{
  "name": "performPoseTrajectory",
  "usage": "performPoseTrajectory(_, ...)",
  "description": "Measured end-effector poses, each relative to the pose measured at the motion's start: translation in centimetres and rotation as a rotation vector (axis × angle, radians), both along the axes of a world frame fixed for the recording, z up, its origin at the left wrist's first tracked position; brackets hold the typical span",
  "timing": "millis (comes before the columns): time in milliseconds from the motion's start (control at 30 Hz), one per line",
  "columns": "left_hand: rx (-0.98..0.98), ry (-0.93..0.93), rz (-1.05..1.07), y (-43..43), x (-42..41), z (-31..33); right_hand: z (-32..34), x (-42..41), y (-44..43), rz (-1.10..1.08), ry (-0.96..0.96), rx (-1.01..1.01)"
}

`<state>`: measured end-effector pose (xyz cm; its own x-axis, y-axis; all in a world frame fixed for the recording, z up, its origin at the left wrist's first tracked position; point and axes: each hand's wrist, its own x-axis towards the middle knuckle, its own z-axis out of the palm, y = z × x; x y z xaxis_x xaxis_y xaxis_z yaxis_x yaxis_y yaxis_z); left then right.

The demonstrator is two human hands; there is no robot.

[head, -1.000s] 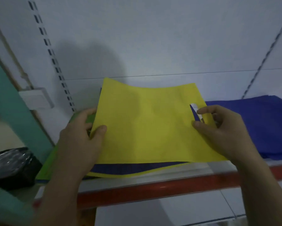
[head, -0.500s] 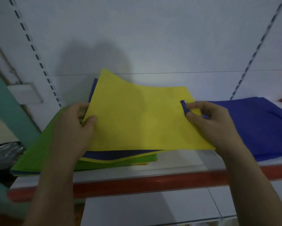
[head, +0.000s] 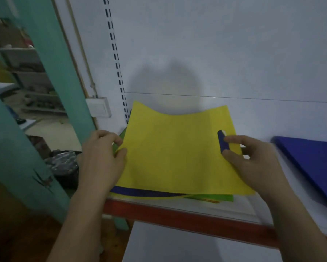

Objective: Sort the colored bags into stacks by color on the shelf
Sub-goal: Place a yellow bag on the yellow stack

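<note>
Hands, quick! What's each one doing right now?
Left hand: holds the left edge of the yellow bag, thumb on top.
Right hand: pinches the yellow bag at its right edge.

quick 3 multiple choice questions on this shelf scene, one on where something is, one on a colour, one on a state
1. Where is the blue stack relative to the top yellow bag?
A. to its right, on the same shelf
B. on top of it
C. to its left, on the floor

2. What colour is the bag showing just under the top yellow bag's front edge?
A. red
B. white
C. blue

3. How is the top yellow bag held?
A. by neither hand
B. by both hands, one at each side edge
C. by one hand only

Answers:
1 A: the blue stack lies to its right on the shelf.
2 C: a blue bag peeks out below its front edge.
3 B: the left hand pinches its left edge and the right hand grips its right edge.
</note>
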<state>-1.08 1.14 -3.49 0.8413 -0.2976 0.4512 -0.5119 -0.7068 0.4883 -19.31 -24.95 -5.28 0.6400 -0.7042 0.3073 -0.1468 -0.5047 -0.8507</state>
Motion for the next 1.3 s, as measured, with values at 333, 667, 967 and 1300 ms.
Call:
performPoseTrajectory(333, -0.488, 0.167, -0.307, -0.6, -1.6, 1.4, -0.7, -0.6, 0.4, 0.016, -0.079, 0.129)
performPoseTrajectory(667, -0.642, 0.175, -0.410, -4.9, -2.7, 1.7, 1.9, -4.8, 0.0, -0.121, -0.290, 0.240)
performPoseTrajectory(967, -0.699, 0.092, -0.454, -12.0, -7.3, 3.3, 1.9, -9.7, -5.8, -0.069, -0.378, 0.335)
performPoseTrajectory(1300, -0.552, 0.133, -0.489, -21.5, -15.7, 3.3, 3.2, -19.4, -17.3, -0.148, -0.273, 0.179)
